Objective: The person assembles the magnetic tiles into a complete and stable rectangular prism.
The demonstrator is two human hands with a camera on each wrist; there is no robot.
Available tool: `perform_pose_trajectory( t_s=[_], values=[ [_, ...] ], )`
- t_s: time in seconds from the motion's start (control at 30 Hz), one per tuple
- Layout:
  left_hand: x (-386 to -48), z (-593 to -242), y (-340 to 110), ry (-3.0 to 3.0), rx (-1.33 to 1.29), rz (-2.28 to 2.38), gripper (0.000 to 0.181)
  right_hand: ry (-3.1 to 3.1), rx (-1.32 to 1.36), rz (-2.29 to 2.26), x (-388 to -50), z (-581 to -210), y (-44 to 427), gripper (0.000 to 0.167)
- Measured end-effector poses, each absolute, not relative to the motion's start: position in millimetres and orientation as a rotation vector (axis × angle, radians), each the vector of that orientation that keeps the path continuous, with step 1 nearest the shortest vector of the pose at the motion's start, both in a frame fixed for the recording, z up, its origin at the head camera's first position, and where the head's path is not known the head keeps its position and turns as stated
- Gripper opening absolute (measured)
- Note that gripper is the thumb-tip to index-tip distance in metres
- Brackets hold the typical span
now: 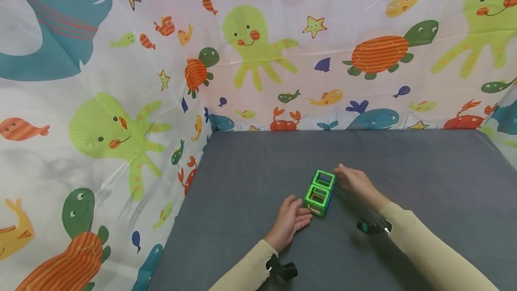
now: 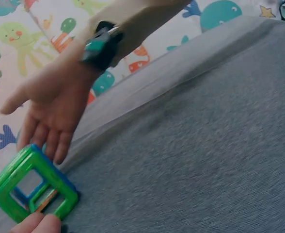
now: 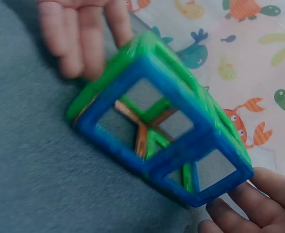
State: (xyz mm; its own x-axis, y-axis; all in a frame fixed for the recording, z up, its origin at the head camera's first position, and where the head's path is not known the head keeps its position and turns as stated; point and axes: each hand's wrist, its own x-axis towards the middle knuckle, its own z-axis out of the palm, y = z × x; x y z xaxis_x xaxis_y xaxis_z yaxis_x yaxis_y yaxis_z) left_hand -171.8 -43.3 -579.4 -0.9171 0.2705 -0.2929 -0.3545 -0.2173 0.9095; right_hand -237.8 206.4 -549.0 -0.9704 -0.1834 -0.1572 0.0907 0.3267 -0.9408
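A block built of magnetic tiles (image 1: 322,187), made like two joined cubes, sits on the grey surface. Its frames are green on top and at the ends, and blue along the side seen in the right wrist view, with orange pieces inside. My left hand (image 1: 287,221) is at its near left end, thumb raised and fingers extended; fingertips (image 2: 48,224) meet the green frame in the left wrist view. At the far right end is my right hand (image 1: 358,185), its fingers extended. Fingertips (image 3: 220,209) of that hand appear against the blue corner in the right wrist view.
A grey cloth surface (image 1: 250,165) spreads under both arms. Behind it and on the left hangs a white curtain (image 1: 282,98) printed with sea animals. Dark straps with small devices are on the left wrist (image 1: 281,267) and right wrist (image 1: 373,227).
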Motion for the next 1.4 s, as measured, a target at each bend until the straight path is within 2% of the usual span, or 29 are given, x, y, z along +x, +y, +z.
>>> perform_pose_trajectory(
  t_s=[0.23,0.5,0.93,1.4],
  values=[
    [-188,-575,-46,1.689,-0.138,2.21,0.076,2.376,-0.022,-1.734,-223,-554,208,0.075],
    [-199,-570,-42,1.84,-0.128,2.148,0.064,2.417,0.036,-1.745,-198,-554,204,0.073],
    [-210,-577,-36,2.118,0.114,1.933,0.077,2.529,0.059,-1.738,-163,-560,184,0.067],
    [-212,-575,-35,2.124,0.109,1.907,0.085,2.606,0.168,-1.664,-164,-559,180,0.072]
  ],
)
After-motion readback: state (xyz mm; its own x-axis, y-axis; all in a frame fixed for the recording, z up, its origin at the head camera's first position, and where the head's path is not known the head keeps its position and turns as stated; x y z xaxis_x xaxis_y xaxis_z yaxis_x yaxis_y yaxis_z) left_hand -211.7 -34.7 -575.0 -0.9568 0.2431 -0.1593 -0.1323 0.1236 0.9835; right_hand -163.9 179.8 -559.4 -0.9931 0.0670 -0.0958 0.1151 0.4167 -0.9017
